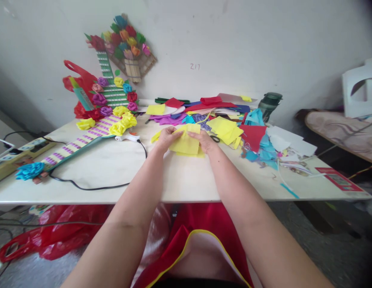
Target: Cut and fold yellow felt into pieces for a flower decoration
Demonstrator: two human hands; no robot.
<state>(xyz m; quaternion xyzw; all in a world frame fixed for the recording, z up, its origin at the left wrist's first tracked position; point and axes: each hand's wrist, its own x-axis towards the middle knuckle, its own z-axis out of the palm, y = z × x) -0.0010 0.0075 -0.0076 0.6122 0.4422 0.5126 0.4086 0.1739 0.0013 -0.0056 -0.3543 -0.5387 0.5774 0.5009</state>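
Between my two hands is a yellow crepe paper sheet point(187, 145), held over the white table point(189, 184). My left hand point(168, 138) pinches its left side, thumb on top. On the right side, my right hand point(204, 141) grips the same sheet with the thumb pressed on it. Another yellow layer shows below the sheet's lower edge. Just right of my right hand lie black scissor handles point(215, 138) and a stack of yellow paper pieces point(226, 129). A further yellow piece point(156, 137) sticks out left of my left hand.
Left stands a frame decorated with paper flowers point(114, 92). A white glue gun point(128, 138) with a black cord point(84, 187) lies before it. Coloured paper point(174, 114) is piled along the wall. A dark green bottle point(270, 105) and blue scraps point(265, 150) are on the right.
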